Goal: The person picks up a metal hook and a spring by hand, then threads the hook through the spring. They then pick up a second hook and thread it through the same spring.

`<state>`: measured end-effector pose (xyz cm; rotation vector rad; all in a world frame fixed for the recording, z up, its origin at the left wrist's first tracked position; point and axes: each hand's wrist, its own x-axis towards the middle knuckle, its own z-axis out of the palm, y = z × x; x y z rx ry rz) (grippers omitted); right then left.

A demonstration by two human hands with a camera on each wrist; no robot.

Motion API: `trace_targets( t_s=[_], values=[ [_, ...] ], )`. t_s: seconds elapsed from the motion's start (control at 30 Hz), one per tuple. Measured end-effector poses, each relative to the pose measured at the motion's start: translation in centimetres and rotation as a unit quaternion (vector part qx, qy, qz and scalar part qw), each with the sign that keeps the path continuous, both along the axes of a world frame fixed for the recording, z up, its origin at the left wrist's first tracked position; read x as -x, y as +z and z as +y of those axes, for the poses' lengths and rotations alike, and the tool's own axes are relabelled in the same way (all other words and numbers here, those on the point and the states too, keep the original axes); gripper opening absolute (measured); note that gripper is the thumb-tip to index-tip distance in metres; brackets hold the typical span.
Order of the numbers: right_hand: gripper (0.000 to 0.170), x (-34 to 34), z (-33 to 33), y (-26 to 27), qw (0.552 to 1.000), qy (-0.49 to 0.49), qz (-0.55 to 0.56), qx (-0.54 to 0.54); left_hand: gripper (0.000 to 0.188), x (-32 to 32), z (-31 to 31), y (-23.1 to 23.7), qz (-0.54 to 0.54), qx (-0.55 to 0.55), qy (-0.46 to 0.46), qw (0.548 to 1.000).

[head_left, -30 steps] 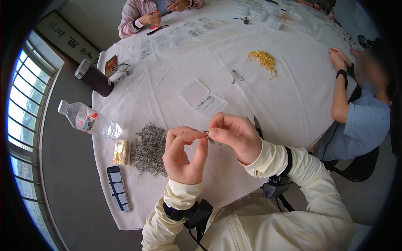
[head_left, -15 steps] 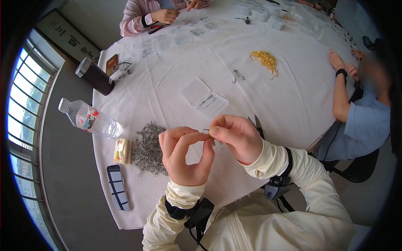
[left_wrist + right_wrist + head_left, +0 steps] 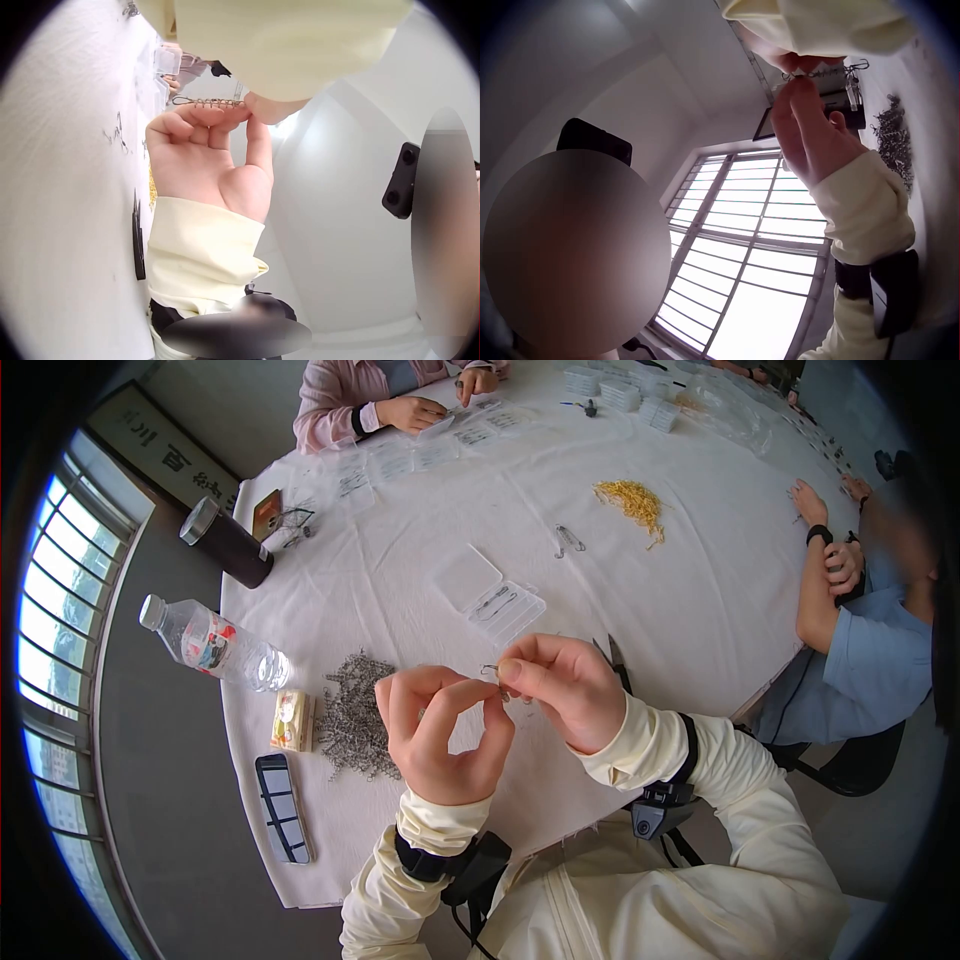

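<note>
Both hands meet in front of the chest over the near side of the table. My right hand (image 3: 565,690) pinches a small coiled wire spring (image 3: 214,103) between thumb and forefinger. A wire loop shows at one end of the spring in the left wrist view, and thin curved hooks stick out at the other end in the right wrist view. My left hand (image 3: 440,735) pinches at the same spring, its thumb and forefinger bent into a ring. Left of that hand lies a tangled pile of grey wire springs (image 3: 355,720). Fingertips cover part of the held spring.
An open clear plastic box (image 3: 505,615) holds wire pieces. Beyond it lie loose wire pieces (image 3: 570,542) and a gold heap (image 3: 632,505). A dark pointed tool (image 3: 618,662) lies behind my right hand. A bottle (image 3: 225,650), dark flask (image 3: 228,547) and tissue pack (image 3: 291,722) line the left.
My left thumb and forefinger have come together and shifted slightly right; the wire hook shows more above them. My right hand barely moves. Across the table, the pink-sleeved person's hands have moved right and down.
</note>
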<state>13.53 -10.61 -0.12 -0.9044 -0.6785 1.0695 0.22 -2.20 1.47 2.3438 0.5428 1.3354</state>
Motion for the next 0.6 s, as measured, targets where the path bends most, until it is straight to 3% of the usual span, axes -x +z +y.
trace_targets(
  t_s=[0.17, 0.6],
  values=[
    [0.017, 0.0, 0.0, 0.1, 1.000, -0.008, 0.011, 0.006, 0.020, 0.0, -0.3, 0.1, 0.017, -0.077, 0.019, 0.997],
    [0.012, 0.5, -0.3, 1.1, 0.998, -0.043, -0.050, 0.024, 0.020, -0.3, -0.1, -0.1, -0.012, -0.030, 0.012, 0.999]
  ],
)
